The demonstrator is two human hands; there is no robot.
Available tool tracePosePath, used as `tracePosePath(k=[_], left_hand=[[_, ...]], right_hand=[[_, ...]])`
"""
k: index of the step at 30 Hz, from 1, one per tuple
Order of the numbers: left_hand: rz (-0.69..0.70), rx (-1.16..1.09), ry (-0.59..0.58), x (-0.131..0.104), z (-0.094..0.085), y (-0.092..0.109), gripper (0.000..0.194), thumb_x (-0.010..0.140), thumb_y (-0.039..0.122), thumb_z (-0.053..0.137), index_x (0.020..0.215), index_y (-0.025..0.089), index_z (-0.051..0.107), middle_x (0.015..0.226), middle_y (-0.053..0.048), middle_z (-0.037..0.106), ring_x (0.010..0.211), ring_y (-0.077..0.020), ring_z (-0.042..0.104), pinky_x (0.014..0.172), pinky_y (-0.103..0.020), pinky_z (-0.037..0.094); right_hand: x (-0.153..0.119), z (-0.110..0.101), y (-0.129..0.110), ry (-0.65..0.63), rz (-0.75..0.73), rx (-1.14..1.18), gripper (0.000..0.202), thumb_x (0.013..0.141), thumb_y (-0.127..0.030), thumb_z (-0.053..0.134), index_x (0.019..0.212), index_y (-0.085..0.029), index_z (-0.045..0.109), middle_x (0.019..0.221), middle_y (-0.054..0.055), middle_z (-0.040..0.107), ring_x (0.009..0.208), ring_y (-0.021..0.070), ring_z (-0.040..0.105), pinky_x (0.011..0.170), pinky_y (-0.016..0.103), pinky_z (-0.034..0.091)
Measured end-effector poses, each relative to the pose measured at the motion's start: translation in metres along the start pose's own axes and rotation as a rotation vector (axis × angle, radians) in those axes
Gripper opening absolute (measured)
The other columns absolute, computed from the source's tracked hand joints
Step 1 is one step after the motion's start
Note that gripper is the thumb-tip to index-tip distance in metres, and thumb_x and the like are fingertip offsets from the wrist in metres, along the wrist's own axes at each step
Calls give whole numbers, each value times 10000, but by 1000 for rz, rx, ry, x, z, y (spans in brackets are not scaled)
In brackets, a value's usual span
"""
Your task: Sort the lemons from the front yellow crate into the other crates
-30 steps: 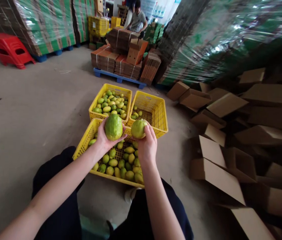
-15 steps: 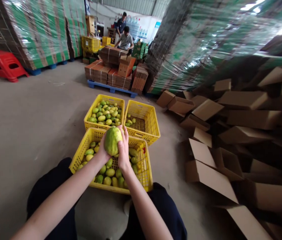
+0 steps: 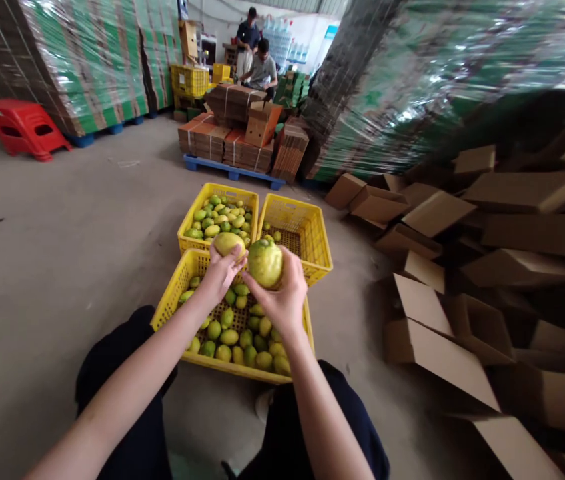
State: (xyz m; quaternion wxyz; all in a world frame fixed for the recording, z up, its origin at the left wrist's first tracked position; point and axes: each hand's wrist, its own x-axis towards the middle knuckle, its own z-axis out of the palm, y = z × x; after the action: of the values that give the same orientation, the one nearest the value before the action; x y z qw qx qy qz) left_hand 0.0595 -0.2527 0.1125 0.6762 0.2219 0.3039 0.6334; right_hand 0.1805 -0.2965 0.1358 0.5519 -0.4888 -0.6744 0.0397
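My left hand is closed around a smooth yellow lemon. Beside it, my right hand grips a bumpy yellow-green lemon with its knobbly end up. Both hands are raised above the near yellow crate, the two fruits close together. Inside that crate lie green and yellow lemons, with part of its slatted floor showing. Behind it on the left, a second yellow crate is well filled with lemons. The third yellow crate, at its right, has a few small lemons in its left corner.
Loose open cardboard boxes are heaped on the right. Flattened cartons are stacked on a blue pallet ahead, two people behind them. Wrapped pallet stacks rise on both sides. A red stool stands at left.
Half a second ago both hands were together around a large green-yellow lemon. Now they are apart, each showing a lemon, my right hand further right. The view has shifted slightly.
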Motion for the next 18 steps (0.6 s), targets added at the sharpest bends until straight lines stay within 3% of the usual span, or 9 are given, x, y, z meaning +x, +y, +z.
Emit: tracePosePath(k=[2, 5, 9, 13, 18], left_hand=[[215, 106, 5, 4, 0, 7, 895, 587, 212, 920, 1359, 334, 482, 1409, -42, 571, 1323, -265, 555, 1106, -383, 457], [413, 336, -136, 1, -1, 17, 854, 532, 181, 939, 1281, 304, 547, 1440, -69, 539, 1365, -286, 509, 1134, -400, 429], [499, 499, -282, -9, -2, 26, 646, 567, 129, 900, 1153, 251, 657, 1311, -73, 616, 1323, -296, 531, 1161, -434, 398], [541, 521, -258, -13, -3, 33, 604, 612, 26, 810, 1154, 276, 717, 1302, -59, 583, 1319, -265, 516, 1169, -385, 380], [559, 547, -225, -13, -4, 41, 617, 562, -71, 733, 1077, 267, 770, 1204, -48, 601, 1273, -260, 531, 1193, -383, 335]], right_hand=[[7, -10, 10, 52, -28, -65, 535, 764, -365, 768, 1248, -254, 568, 1166, 99, 673, 1067, 290, 665, 919, 501, 572], [8, -13, 19, 81, -43, -97, 489, 778, -297, 739, 1237, -269, 573, 1197, 92, 659, 1088, 288, 658, 933, 507, 562], [6, -5, 20, 90, -5, -50, 498, 759, -264, 745, 1227, -287, 577, 1191, 82, 626, 1103, 294, 632, 962, 531, 544], [8, -1, 15, 77, 55, -13, 499, 752, -284, 755, 1223, -323, 595, 1191, 75, 550, 1144, 313, 585, 1034, 584, 488], [11, 1, 11, 56, 65, 28, 488, 773, -267, 721, 1242, -345, 617, 1185, 72, 506, 1172, 324, 557, 1075, 611, 444]])
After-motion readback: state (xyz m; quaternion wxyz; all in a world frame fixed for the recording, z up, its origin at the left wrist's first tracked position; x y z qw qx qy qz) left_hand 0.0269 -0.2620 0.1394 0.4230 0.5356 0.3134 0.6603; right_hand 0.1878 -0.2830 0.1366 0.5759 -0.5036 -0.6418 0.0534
